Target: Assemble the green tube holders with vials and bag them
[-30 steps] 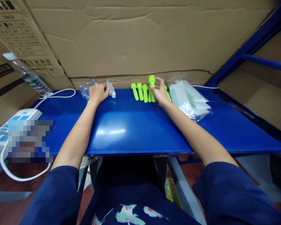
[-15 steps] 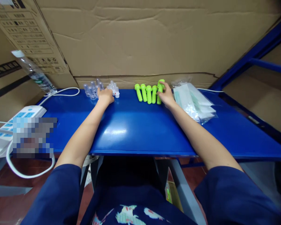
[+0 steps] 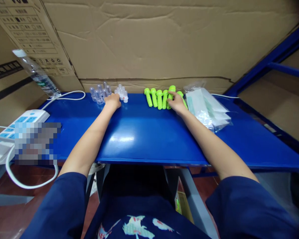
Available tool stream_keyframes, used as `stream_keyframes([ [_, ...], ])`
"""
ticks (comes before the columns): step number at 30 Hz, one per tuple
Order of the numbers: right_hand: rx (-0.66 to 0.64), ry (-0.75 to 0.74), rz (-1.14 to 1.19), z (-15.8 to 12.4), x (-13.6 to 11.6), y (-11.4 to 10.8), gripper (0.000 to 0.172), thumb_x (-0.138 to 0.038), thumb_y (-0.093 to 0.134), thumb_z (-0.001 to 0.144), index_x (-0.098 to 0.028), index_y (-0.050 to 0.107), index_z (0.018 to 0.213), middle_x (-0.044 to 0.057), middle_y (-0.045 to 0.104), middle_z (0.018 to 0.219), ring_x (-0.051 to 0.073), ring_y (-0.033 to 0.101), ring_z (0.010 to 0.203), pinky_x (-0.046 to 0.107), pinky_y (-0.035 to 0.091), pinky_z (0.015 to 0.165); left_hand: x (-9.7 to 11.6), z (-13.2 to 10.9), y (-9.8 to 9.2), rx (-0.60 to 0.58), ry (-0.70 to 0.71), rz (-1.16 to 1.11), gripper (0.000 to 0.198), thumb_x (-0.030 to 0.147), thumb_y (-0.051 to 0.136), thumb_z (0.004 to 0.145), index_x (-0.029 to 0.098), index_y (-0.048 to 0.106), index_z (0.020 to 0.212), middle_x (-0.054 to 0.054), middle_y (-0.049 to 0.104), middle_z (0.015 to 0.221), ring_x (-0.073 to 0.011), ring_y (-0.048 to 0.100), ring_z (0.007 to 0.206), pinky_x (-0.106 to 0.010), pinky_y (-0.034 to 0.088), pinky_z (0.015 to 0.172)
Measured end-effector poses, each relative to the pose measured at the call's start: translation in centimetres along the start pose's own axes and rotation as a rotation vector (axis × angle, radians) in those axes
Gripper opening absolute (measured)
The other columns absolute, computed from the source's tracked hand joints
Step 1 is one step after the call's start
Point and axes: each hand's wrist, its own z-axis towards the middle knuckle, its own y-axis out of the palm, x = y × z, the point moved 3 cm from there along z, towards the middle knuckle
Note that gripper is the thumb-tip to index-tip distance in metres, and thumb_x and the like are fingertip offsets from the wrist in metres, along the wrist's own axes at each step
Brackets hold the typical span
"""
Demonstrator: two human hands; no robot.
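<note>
The right hand's (image 3: 178, 103) fingers pinch a green stick (image 3: 172, 88) in a row on the bench (image 3: 149, 132); the left hand (image 3: 112, 102) is beside clear caps (image 3: 98, 97), whether its fingers grip I cannot tell. Beyond, the bottle's (image 3: 41, 77) green label is too small to read, and the carton (image 3: 22, 28) bears a blurred printed table and symbols.

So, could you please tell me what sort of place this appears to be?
Probably a makeshift workstation, perhaps in a workshop or storeroom: a blue table stands in front of large cardboard, with lime-green flashlight-shaped pieces lined up on it.
</note>
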Motion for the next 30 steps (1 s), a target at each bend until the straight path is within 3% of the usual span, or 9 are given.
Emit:
stream_keyframes([
  [5,-0.014,0.014,-0.106,-0.2,-0.4,-0.6,0.071,-0.013,0.055,0.083,-0.007,0.059,0.154,0.021,0.072,0.138,0.033,0.075,0.111,0.048,0.056,0.108,-0.2,-0.4,-0.5,0.050,-0.009,-0.065,0.052,0.003,0.055,0.096,0.002,0.061,0.147,-0.030,0.059,0.153,-0.0409,0.058,0.147,-0.049,0.053,0.118],
  [10,0.032,-0.001,-0.186,-0.1,-0.3,-1.1,0.061,-0.014,0.054,0.086,-0.007,0.065,0.145,0.020,0.078,0.124,0.034,0.075,0.113,0.048,0.054,0.109,-0.1,-0.8,-0.9,0.091,-0.033,-0.090,0.057,0.007,0.064,0.093,0.005,0.058,0.150,-0.031,0.050,0.161,-0.0399,0.053,0.151,-0.045,0.053,0.119],
  [15,0.124,-0.052,-0.249,0.0,-0.2,-2.2,0.046,-0.011,0.050,0.093,-0.009,0.068,0.135,0.022,0.072,0.135,0.034,0.067,0.131,0.051,0.049,0.117,0.1,-0.6,-0.9,0.042,-0.049,-0.084,0.052,0.008,0.066,0.092,0.008,0.065,0.144,-0.026,0.063,0.152,-0.0399,0.062,0.143,-0.046,0.056,0.114],
  [19,0.099,0.042,-0.398,-0.4,-0.1,-2.9,0.044,-0.011,0.051,0.096,-0.004,0.061,0.138,0.028,0.064,0.143,0.038,0.061,0.136,0.051,0.049,0.115,0.3,-0.4,-0.5,0.017,-0.039,-0.062,0.050,0.009,0.069,0.087,0.008,0.071,0.137,-0.024,0.071,0.142,-0.0393,0.069,0.134,-0.043,0.059,0.110],
  [22,0.033,0.108,-0.509,-0.7,-0.1,-2.9,0.046,-0.009,0.054,0.094,0.000,0.057,0.139,0.032,0.060,0.146,0.039,0.059,0.137,0.050,0.047,0.116,0.9,0.0,0.2,0.015,0.036,-0.062,0.047,0.013,0.072,0.084,0.011,0.073,0.131,-0.020,0.077,0.128,-0.0353,0.073,0.125,-0.039,0.060,0.104],
  [25,0.031,0.118,-0.507,-0.6,0.0,-2.9,0.051,-0.006,0.056,0.090,-0.002,0.054,0.141,0.031,0.059,0.147,0.039,0.058,0.138,0.052,0.046,0.116,2.0,0.4,1.3,0.021,0.188,-0.129,0.033,0.017,0.074,0.084,0.012,0.075,0.116,-0.015,0.079,0.113,-0.0282,0.076,0.114,-0.032,0.060,0.099],
  [30,0.018,0.160,-0.367,-0.1,0.9,-2.5,0.066,-0.003,0.061,0.079,-0.004,0.049,0.143,0.031,0.053,0.150,0.043,0.056,0.140,0.055,0.048,0.117,3.8,0.4,2.5,0.040,0.454,-0.493,0.013,0.024,0.073,0.091,0.014,0.068,0.098,-0.009,0.079,0.097,-0.0195,0.074,0.091,-0.030,0.059,0.088],
])
